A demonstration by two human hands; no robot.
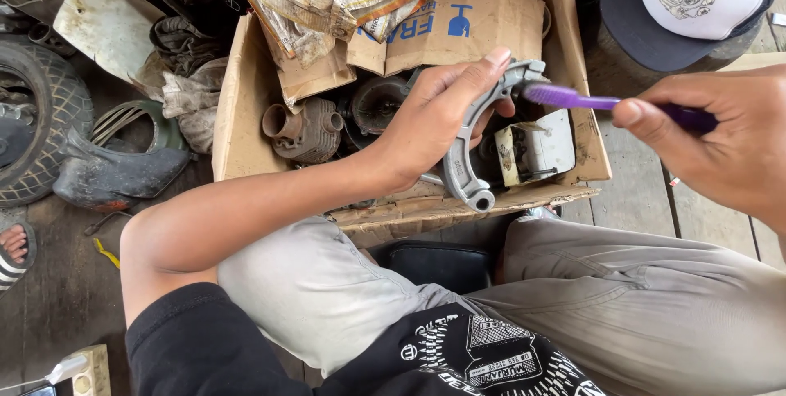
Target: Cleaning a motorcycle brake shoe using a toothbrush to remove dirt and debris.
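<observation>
Left hand (434, 122) grip closed round grey metal bracket (460, 168), right hand (720, 146) pinching purple toothbrush (573, 99), cardboard box (237, 117) below holding rusty engine cylinder (304, 130), dark parts.

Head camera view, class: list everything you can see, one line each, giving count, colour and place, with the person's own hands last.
Metal lever part: one, grey, in the left hand.
Toothbrush: one, purple, in the right hand, head at the part's top end.
Cardboard box: one, brown, centre, holding engine parts.
Engine cylinder: one, rusty brown, inside the box.
Tyre: one, black, far left.
Cap: one, black and white, top right.
Left hand: one, gripping the part.
Right hand: one, gripping the toothbrush.
</observation>
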